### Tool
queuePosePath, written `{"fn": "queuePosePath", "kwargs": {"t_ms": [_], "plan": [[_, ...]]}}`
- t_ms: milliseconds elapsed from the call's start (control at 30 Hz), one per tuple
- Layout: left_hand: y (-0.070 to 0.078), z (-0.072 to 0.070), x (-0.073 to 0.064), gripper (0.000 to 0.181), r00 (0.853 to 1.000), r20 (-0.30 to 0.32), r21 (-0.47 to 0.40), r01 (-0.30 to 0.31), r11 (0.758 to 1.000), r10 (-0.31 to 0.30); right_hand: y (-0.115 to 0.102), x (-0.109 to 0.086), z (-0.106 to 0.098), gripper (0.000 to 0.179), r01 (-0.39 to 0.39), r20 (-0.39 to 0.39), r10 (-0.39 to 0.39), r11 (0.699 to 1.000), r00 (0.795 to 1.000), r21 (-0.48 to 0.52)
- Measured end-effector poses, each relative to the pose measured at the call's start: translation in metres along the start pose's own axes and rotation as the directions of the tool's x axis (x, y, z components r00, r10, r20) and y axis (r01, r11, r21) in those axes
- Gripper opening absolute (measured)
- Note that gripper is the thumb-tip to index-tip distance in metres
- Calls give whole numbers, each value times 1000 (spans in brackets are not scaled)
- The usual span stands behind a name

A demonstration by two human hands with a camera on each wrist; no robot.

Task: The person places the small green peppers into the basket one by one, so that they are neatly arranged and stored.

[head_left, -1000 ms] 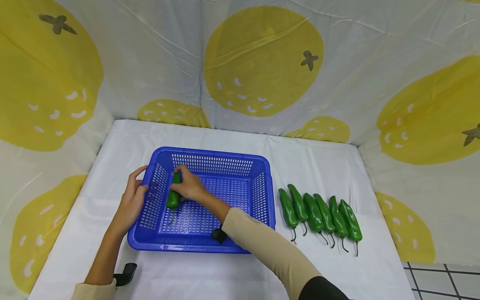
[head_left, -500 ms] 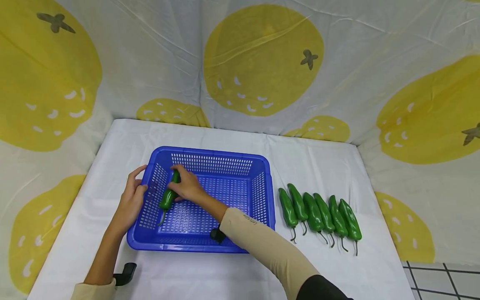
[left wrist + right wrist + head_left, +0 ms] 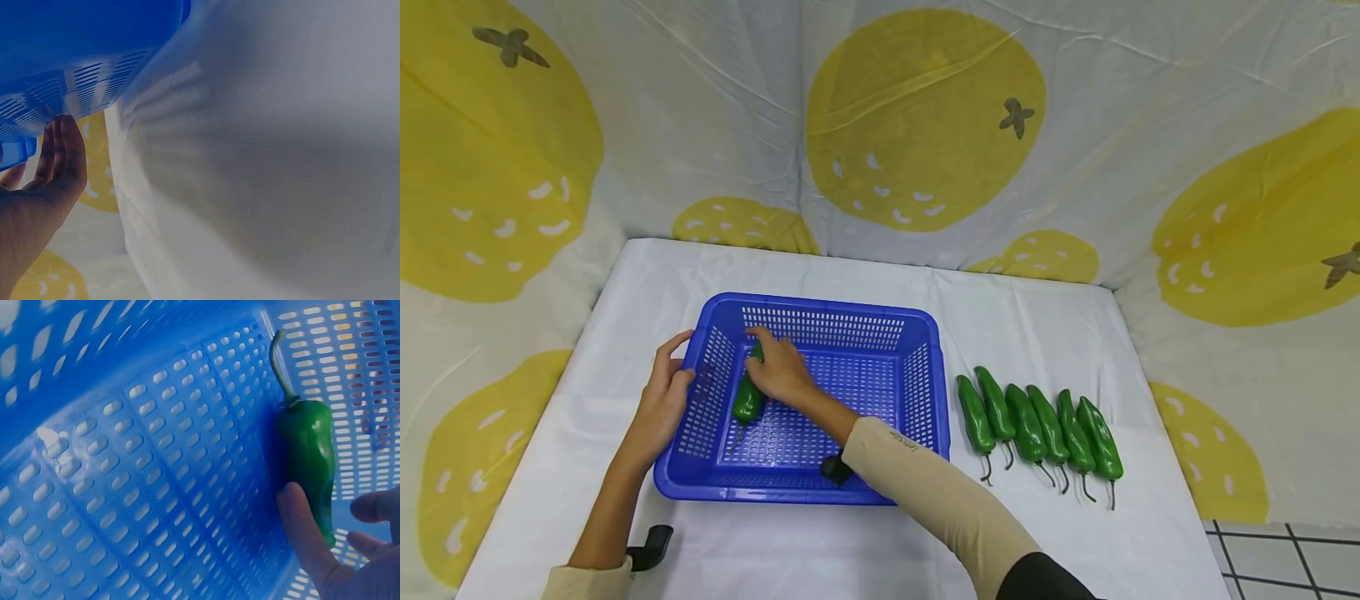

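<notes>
In the head view a blue plastic basket (image 3: pixel 820 497) with slotted walls stands on the white cloth. My left hand (image 3: pixel 662 404) touches its left side from outside; in the left wrist view straight fingers (image 3: pixel 62 147) meet the slotted wall. Inside, a green pepper (image 3: pixel 309 440) lies near the left wall, its stem toward the near side. My right hand (image 3: pixel 781 367) is over it with the thumb (image 3: pixel 299 519) against one side. The other fingers are spread and stand apart from the pepper in the right wrist view.
To the right of the basket, several green peppers (image 3: pixel 1030 425) lie in a row on the white cloth (image 3: pixel 865 550), stems toward the near side. A white curtain with yellow fruit prints (image 3: pixel 925 125) hangs behind and beside the table. Floor tiles (image 3: pixel 1270 562) show at lower right.
The pepper swung slightly left, then back right, and now lies lower in the basket. The right thumb and fingers have loosened from it. The left hand has stayed at the basket's side.
</notes>
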State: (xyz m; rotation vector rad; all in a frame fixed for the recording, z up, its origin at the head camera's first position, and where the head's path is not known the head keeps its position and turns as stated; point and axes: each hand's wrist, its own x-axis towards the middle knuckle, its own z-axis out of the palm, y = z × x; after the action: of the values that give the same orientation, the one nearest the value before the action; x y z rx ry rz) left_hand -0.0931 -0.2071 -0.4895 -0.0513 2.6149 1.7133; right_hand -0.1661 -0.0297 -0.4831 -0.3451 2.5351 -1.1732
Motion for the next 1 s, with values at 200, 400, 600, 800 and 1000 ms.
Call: {"fn": "queuePosePath", "kwargs": {"t_ms": [200, 400, 600, 800, 1000], "plan": [[1, -2, 1, 55, 1000, -3, 11, -8, 1000, 8, -3, -4, -12, 57, 26, -30, -31, 987, 999, -157], [2, -2, 1, 54, 1000, -11, 20, 3, 1000, -2, -7, -8, -27, 58, 82, -26, -89, 973, 996, -214], [-1, 0, -5, 55, 1000, -6, 11, 31, 999, -31, -5, -19, -46, 54, 108, -2, -111, 970, 994, -217], [-1, -1, -4, 54, 1000, -4, 13, 23, 1000, -23, 1, -30, -79, 43, 108, 14, -107, 976, 994, -191], [0, 0, 0, 54, 1000, -3, 21, 20, 1000, -20, 10, -49, -121, 33, 147, 22, -146, 971, 989, -190]]}}
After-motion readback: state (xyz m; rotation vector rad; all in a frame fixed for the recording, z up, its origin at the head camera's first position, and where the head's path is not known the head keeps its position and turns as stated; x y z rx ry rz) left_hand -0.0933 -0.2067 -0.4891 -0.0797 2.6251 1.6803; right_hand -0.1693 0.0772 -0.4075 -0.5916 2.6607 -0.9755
